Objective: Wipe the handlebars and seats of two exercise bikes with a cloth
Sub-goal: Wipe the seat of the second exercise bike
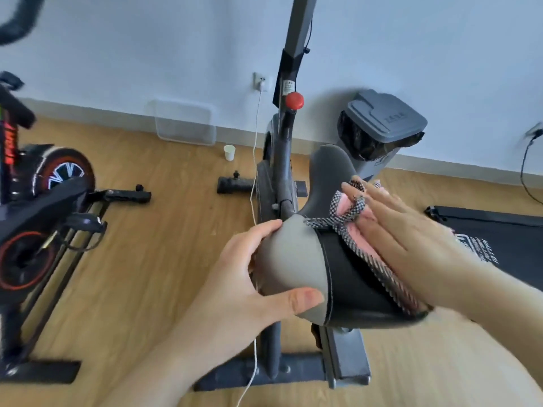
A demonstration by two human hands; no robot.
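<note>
Head view, seat: the grey-and-black seat (293,259) of the grey bike (286,148) sat just right of the frame's centre, with its nose pointing towards 12 o'clock.
Cloth: the pink cloth (360,230) with a checked border lay on the seat's black panel, on its 2 o'clock side.
Left hand: the left hand (244,277) grasped the seat's grey edge at 9 o'clock, thumb on the near rim and fingers curled round the far side.
Right hand: the right hand (411,239) lay flat on the cloth, fingers straight and spread, pressing rather than pinching.
Step in hand: it looked like wiping this seat, the left hand bracing it against the push.
Doing it well: a flat palm suited the job. Strokes would best run from the rear towards the nose at 12 o'clock, overlapping, and then cover the grey panel under the left hand once that grip shifted.
Risk: the loose border could bunch up and leave patches unwiped.
Second bike: the black-and-red bike (44,201) stood at 9 o'clock, well apart. Whether it had been wiped could not be told.
Nearby: a lidded bin (382,127) stood at 1 o'clock.
</note>
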